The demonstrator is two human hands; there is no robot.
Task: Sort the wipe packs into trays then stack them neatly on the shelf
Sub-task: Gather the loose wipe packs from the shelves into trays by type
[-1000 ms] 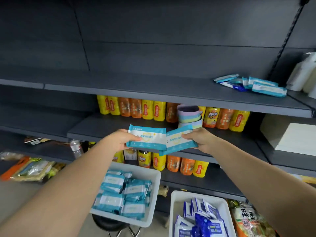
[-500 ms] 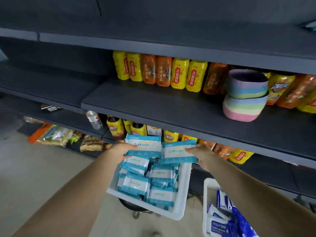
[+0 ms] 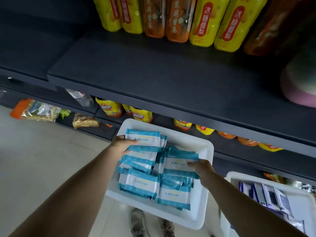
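Observation:
A white tray [image 3: 201,146] below the dark shelf holds several light-blue-and-white wipe packs. My left hand [image 3: 122,145] holds one such pack [image 3: 145,140] at the tray's far left, just above the pile. My right hand [image 3: 202,170] pinches a second light-blue pack [image 3: 177,164] over the tray's right half, low on the other packs. A second white tray [image 3: 306,199] at the lower right holds several dark-blue-and-white wipe packs [image 3: 268,195].
The dark shelf board [image 3: 153,72] juts out above the trays. Yellow and orange drink bottles [image 3: 205,21] line its back, and a pastel stack of bowls [image 3: 299,82] sits at its right. More bottles and snack bags [image 3: 35,111] sit on lower shelves. Shoes [image 3: 136,221] show under the tray.
Both hands have come down from shelf height with their packs into the light-blue tray. The view has tilted down and moved closer.

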